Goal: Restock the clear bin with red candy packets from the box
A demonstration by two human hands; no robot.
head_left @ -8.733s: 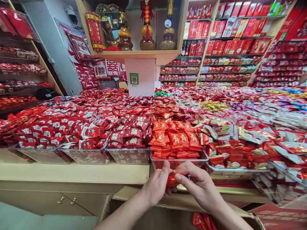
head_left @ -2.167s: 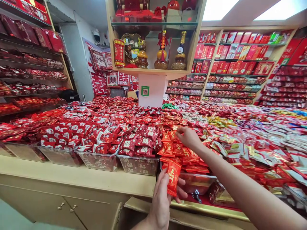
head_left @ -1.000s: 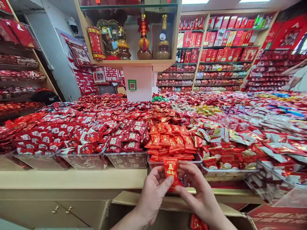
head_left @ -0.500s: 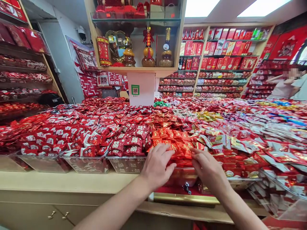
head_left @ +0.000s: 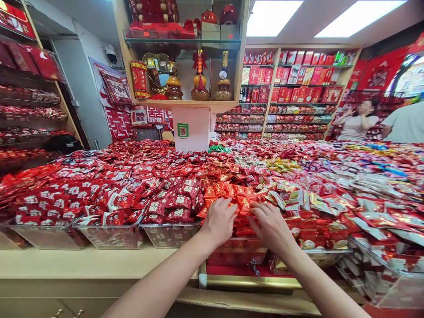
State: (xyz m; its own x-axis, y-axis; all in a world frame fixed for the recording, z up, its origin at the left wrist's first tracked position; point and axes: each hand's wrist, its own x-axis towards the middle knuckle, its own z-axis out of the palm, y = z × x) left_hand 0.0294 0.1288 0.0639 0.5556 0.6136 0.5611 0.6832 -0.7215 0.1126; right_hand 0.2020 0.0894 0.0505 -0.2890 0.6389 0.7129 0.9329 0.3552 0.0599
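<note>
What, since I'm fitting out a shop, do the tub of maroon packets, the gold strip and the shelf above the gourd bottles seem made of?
Tub: clear, glossy plastic, probably; the maroon packets show through its wall.
Gold strip: smooth and shiny with a long highlight, perhaps metal, possibly metallic-finish plastic.
Shelf: likely smooth glass, given its greenish edge, though acrylic can't be excluded.

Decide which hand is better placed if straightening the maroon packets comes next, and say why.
Probably the left hand: it is at the bright red packets, right beside the maroon packets. The right hand is farther off, beyond the left.
</note>
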